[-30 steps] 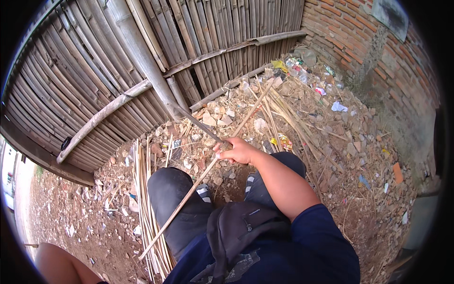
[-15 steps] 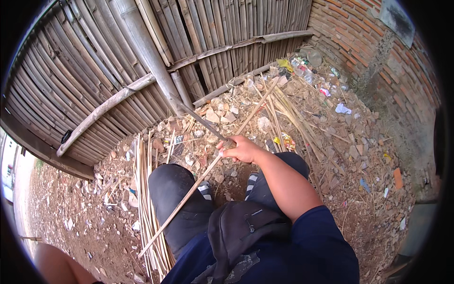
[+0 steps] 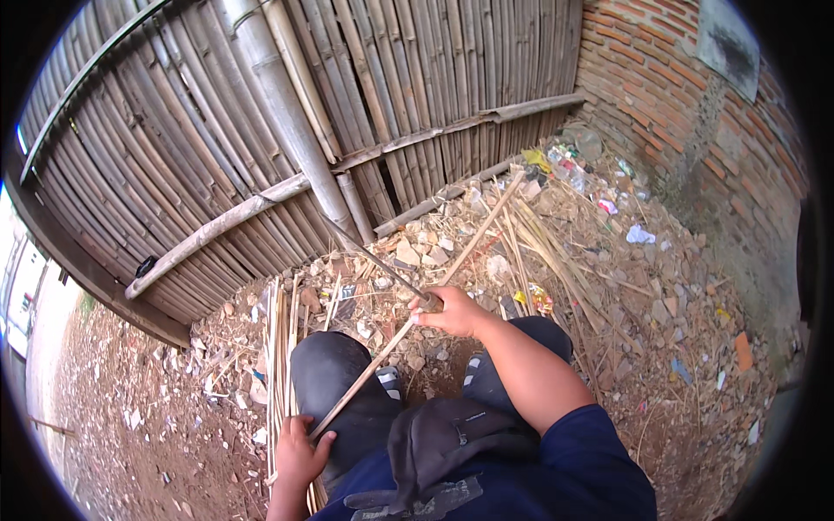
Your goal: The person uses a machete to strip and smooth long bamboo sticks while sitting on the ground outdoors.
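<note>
The person sits or squats on rubble-strewn ground, knees in dark trousers spread apart, seen from above.

**Left hand.** The left hand [image 3: 300,451] is closed around the near, lower end of a long bamboo strip [image 3: 395,334]. The grip sits beside the left knee [image 3: 334,378], just above a bundle of split bamboo strips [image 3: 280,347] lying on the ground.

**Right hand.** The right hand [image 3: 456,314] is closed around the handle of a knife [image 3: 373,259]. The dark blade extends up and to the left from the fist, toward the base of the fence. The hand rests against the bamboo strip about midway along its length; whether the blade edge touches the strip cannot be told.

**Bamboo strip.** The strip runs diagonally from the left hand, past the left knee and under the right hand, and continues up and right across the ground until its far end lies near a low rail at the foot of the bamboo fence [image 3: 347,104].

**Surroundings.**
- The bamboo fence is built of vertical slats with horizontal rails and one thick bamboo pole [image 3: 282,113] leaning against it.
- A brick wall [image 3: 686,113] stands on the right.
- The ground [image 3: 660,313] carries stones, dry bamboo offcuts and scattered litter.
- A dark pouch [image 3: 443,443] lies in the person's lap.
</note>
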`<action>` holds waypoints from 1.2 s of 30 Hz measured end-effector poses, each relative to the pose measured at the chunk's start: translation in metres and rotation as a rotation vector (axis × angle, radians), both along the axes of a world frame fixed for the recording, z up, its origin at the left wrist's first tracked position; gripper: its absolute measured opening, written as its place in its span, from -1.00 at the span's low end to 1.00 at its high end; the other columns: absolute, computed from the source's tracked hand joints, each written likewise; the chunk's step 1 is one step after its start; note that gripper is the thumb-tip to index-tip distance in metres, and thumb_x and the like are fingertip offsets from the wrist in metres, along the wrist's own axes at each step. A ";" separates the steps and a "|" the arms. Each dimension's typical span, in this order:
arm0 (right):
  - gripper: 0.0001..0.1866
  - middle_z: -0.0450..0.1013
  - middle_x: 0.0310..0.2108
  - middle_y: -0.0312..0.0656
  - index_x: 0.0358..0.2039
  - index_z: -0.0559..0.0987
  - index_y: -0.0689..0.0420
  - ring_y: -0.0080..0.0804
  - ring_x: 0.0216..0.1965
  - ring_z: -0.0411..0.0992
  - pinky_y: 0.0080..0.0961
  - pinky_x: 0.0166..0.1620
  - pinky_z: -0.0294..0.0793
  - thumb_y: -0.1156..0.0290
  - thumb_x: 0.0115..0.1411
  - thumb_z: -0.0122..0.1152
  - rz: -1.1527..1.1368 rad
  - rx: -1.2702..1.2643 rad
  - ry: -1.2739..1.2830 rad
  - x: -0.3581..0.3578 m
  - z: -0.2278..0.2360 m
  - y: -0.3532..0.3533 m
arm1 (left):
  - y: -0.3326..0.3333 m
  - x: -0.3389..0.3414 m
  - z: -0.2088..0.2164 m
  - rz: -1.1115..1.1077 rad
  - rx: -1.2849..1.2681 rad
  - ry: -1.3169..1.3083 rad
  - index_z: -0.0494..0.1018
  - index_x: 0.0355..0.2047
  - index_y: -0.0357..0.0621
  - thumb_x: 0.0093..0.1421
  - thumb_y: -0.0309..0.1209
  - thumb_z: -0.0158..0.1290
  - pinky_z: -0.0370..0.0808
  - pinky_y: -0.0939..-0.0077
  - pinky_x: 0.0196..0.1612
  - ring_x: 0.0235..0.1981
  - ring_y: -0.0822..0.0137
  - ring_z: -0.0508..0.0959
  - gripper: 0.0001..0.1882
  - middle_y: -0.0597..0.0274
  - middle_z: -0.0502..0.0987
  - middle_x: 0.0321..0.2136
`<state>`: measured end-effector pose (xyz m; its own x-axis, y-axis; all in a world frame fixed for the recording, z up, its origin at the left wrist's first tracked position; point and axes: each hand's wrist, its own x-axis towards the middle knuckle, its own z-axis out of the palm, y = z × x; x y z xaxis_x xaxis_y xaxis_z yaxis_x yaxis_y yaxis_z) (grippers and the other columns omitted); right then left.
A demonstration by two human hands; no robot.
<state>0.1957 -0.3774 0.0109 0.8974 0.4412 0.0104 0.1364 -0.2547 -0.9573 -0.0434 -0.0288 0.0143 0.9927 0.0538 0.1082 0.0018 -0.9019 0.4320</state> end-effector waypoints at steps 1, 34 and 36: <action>-0.69 0.60 -0.35 -0.28 -0.16 0.66 0.11 -0.55 -0.31 0.51 -0.50 -0.16 0.49 0.24 0.13 0.46 0.002 0.007 -0.051 0.000 -0.001 0.002 | 0.000 -0.006 -0.012 0.038 -0.017 -0.058 0.45 -0.21 -0.24 0.17 -0.18 0.26 0.50 0.11 -0.27 -0.32 -0.05 0.57 -0.61 -0.05 0.53 -0.31; -0.61 0.52 -0.50 0.00 -0.18 0.58 0.06 0.10 -0.36 0.53 -0.01 -0.29 0.48 0.08 0.09 0.37 -0.075 -0.728 -0.282 -0.010 0.047 0.028 | 0.059 0.119 0.029 0.034 -0.139 0.005 0.48 -0.42 -0.24 0.34 -0.20 0.07 0.46 0.02 -0.45 -0.55 -0.18 0.57 -0.67 -0.11 0.53 -0.62; -0.62 0.52 -0.49 0.01 -0.18 0.58 0.06 0.10 -0.35 0.53 0.00 -0.29 0.48 0.10 0.09 0.36 -0.057 -0.722 -0.262 -0.014 0.042 0.029 | 0.061 0.110 0.026 0.041 -0.135 0.046 0.50 -0.41 -0.26 0.34 -0.20 0.06 0.47 0.02 -0.42 -0.52 -0.19 0.58 -0.66 -0.14 0.54 -0.61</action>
<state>0.1812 -0.3485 0.0527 0.9270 0.3721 -0.0472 0.3033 -0.8178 -0.4891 0.0670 0.0326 0.0400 0.9931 0.1051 0.0517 0.0597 -0.8342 0.5482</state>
